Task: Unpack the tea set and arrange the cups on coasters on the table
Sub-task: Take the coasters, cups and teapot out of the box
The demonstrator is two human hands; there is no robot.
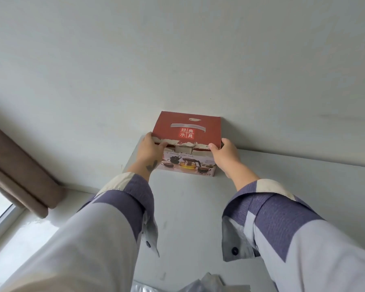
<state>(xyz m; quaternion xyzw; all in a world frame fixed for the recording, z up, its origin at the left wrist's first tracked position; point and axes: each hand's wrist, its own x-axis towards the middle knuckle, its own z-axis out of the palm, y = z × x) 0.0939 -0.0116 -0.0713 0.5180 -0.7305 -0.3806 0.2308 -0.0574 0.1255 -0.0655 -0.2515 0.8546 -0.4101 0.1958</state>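
Both my hands grip one red tea set box on a white cabinet top: left hand and right hand curl around its torn upper edge.

Prob. a home, a bedroom or living rm: plain white painted wall is filling most of the view, and a brown fabric curtain is hanging at left beside a white-framed window w/ daylight coming in. A white cabinet or wardrobe is standing against the wall, and a retail gift box w/ a tea-set photo is sitting up on it, i.e. household storage, not shop or office fittings.
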